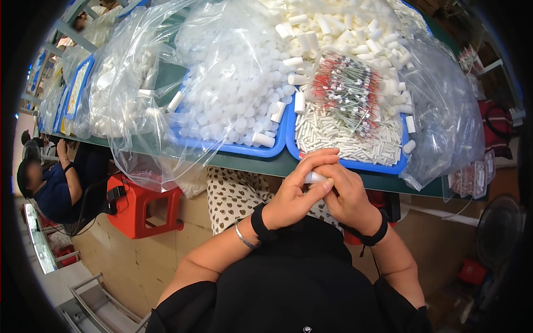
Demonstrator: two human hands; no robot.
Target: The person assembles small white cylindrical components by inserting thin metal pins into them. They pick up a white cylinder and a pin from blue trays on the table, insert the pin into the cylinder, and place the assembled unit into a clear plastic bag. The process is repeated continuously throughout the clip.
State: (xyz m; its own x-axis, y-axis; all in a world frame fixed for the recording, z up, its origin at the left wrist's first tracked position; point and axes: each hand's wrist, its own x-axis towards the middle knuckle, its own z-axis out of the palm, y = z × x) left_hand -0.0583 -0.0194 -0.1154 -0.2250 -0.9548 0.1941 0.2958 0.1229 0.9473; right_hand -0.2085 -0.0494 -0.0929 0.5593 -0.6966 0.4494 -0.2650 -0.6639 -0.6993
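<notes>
A small white cylinder [313,177] sits between my two hands, just in front of the table's near edge. My left hand [294,195] is closed around it, and my right hand [348,195] presses against it with bent fingers. Beyond my hands is a blue tray [371,166] of thin white sticks [327,133]. On those sticks rests a clear box of red, white and green thin-stemmed parts [347,91]. A second blue tray [244,150] to the left holds many translucent white caps [222,105] under a plastic bag.
Thick white foam-like cylinders [333,30] are heaped at the back. Clear plastic bags [438,116] cover both sides of the green table [277,165]. Left of me stands a red stool [141,208], with a seated person [55,188] farther off. A fan [498,227] is at the right.
</notes>
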